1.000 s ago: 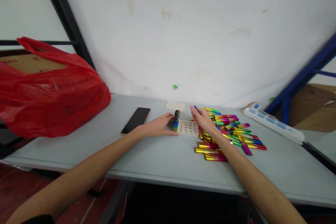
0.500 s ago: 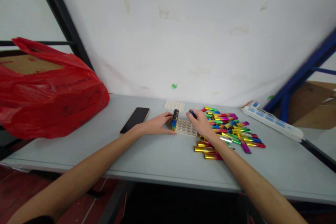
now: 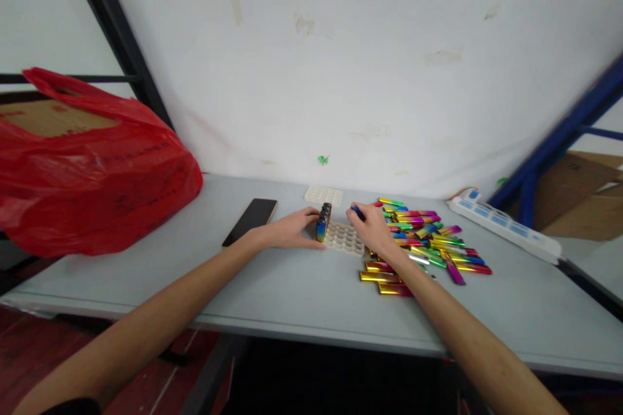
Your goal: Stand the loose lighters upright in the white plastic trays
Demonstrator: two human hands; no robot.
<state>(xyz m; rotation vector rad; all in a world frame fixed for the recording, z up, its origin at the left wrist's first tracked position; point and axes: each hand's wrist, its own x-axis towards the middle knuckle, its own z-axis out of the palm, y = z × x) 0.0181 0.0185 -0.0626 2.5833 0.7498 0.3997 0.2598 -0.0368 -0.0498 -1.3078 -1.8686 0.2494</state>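
Observation:
A short row of lighters (image 3: 322,227) with dark tops stands upright along the left side of a white perforated tray (image 3: 344,238). My left hand (image 3: 292,230) curves around this row, its thumb by the near end and its fingers by the far end. Over the right of the tray, my right hand (image 3: 370,225) is closed on a single lighter (image 3: 358,212), whose dark blue end sticks out past the fingers. Beside and partly behind that hand lies a loose pile of shiny multicoloured lighters (image 3: 438,243).
A second white perforated tray (image 3: 324,195) lies near the wall. Left of my left hand is a black phone (image 3: 250,221). A red plastic bag (image 3: 102,175) bulges at the table's left end, and a white power strip (image 3: 506,227) runs along the right.
Hardly anything differs. Both hands keep almost the same place; the near end of the lighter row and the left thumb have shifted very slightly left.

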